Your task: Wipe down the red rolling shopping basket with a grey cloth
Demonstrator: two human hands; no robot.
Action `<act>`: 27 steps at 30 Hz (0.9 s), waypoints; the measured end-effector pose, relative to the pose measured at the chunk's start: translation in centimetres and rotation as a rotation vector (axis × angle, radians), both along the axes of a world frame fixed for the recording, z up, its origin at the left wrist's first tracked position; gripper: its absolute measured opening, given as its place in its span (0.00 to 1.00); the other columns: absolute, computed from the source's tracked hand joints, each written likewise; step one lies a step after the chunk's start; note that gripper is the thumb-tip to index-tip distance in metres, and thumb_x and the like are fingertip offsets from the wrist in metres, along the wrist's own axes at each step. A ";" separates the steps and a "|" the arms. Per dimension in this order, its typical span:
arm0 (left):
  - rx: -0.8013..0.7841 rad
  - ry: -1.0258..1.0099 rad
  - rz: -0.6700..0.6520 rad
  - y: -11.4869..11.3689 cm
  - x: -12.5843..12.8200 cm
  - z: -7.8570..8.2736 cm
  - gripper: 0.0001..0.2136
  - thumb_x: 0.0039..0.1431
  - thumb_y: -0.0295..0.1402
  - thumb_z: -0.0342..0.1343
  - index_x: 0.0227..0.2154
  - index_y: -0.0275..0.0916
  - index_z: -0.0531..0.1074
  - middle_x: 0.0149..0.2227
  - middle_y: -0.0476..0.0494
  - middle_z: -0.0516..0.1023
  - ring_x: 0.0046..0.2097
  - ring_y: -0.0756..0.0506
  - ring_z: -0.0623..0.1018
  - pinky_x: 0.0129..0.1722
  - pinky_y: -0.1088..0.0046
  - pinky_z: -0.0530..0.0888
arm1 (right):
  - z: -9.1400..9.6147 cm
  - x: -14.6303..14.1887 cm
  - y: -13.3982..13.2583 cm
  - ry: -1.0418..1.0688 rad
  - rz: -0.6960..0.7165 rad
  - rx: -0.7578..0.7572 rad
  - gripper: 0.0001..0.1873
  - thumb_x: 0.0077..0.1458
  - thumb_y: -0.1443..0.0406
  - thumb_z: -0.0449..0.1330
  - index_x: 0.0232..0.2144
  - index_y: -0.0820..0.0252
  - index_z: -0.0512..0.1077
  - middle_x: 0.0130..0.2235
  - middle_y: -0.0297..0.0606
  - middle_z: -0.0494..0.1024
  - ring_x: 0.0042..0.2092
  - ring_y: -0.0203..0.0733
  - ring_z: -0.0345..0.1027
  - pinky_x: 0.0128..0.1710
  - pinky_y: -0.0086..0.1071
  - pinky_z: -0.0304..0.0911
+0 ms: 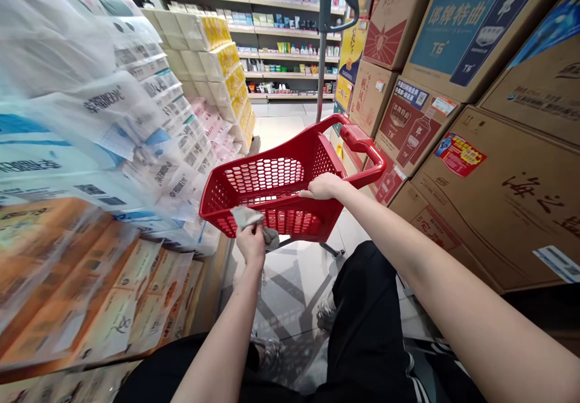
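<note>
A red plastic shopping basket cart (272,176) with pierced sides stands in front of me, its red handle (362,143) toward the right. My left hand (251,243) is closed around a greyish cloth (247,216) at the near rim of the basket. Part of the cloth hangs down beside my fingers, against the outer side. My right hand (324,186) rests over the near rim close to the handle end, its fingers curled over the edge. The fingertips are partly hidden.
Packs of tissue (136,119) are piled high on the left. Cardboard cartons (453,34) are stacked along the right. Shelves of small boxes and bottles (290,22) stand at the back. A grey pole with a dark loop handle (324,46) rises behind the cart. Tiled floor (290,288) lies below.
</note>
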State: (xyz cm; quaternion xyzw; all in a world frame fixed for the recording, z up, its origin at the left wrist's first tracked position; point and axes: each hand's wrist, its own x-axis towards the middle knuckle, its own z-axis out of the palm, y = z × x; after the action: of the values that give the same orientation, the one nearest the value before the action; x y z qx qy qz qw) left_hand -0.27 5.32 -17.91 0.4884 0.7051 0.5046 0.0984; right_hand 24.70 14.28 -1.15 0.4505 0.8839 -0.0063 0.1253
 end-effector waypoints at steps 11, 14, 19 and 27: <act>-0.022 0.075 -0.226 1.4 4.2 -0.7 0.17 0.61 0.42 0.49 0.35 0.37 0.80 0.37 0.36 0.79 0.45 0.39 0.76 0.51 0.61 0.71 | -0.7 -1.2 -0.1 0.028 0.003 0.089 0.43 0.65 0.42 0.33 0.41 0.61 0.80 0.44 0.50 0.82 0.47 0.54 0.76 0.45 0.41 0.67; -0.049 0.105 -0.320 1.6 4.1 -1.0 0.16 0.61 0.39 0.49 0.40 0.37 0.80 0.40 0.35 0.79 0.47 0.37 0.76 0.52 0.60 0.70 | -0.5 -1.3 -0.2 0.026 0.005 0.086 0.42 0.65 0.43 0.34 0.41 0.61 0.80 0.44 0.51 0.82 0.47 0.54 0.76 0.46 0.40 0.66; -0.103 0.020 -0.323 2.8 3.5 -1.2 0.15 0.56 0.38 0.52 0.35 0.36 0.81 0.39 0.35 0.81 0.45 0.37 0.77 0.51 0.60 0.71 | -0.2 -1.7 -0.4 0.012 -0.014 0.066 0.41 0.66 0.44 0.34 0.43 0.62 0.80 0.45 0.52 0.81 0.48 0.53 0.75 0.47 0.39 0.65; -0.122 -0.112 -0.343 3.1 3.2 -1.0 0.14 0.53 0.39 0.54 0.31 0.36 0.81 0.33 0.40 0.83 0.38 0.41 0.79 0.45 0.63 0.73 | -0.3 -1.8 -0.6 0.014 -0.039 0.073 0.42 0.65 0.43 0.34 0.43 0.62 0.80 0.45 0.51 0.81 0.49 0.54 0.75 0.47 0.40 0.65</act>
State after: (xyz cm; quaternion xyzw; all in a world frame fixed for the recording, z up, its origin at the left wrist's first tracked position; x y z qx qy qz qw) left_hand 2.97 8.47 -18.94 0.5657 0.6343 0.4632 0.2514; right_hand 22.94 13.68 -1.47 0.4718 0.8755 0.0206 0.1025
